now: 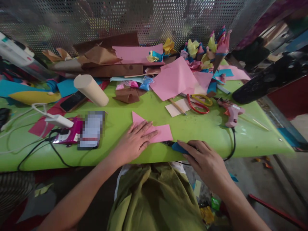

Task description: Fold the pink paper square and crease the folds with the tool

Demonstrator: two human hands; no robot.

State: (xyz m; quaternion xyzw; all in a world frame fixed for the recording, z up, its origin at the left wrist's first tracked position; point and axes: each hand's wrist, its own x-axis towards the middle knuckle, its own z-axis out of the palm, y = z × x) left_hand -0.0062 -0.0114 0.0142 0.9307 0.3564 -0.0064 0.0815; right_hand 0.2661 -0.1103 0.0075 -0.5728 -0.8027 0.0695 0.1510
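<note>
A folded pink paper piece [161,131] lies near the front edge of the green table [197,134]. My left hand [136,141] rests flat on it, fingers stretched out and pressing it down. My right hand [204,158] sits at the table's front edge to the right of the paper, fingers curled over a blue-handled tool [179,148], most of which is hidden under the hand.
Red-and-yellow scissors [198,104] and a pink glue gun [233,115] lie right of centre. A beige roll [90,89], a phone [73,101], cables and a pink box [69,134] sit left. Coloured sheets and paper cones [216,48] crowd the back against a perforated panel.
</note>
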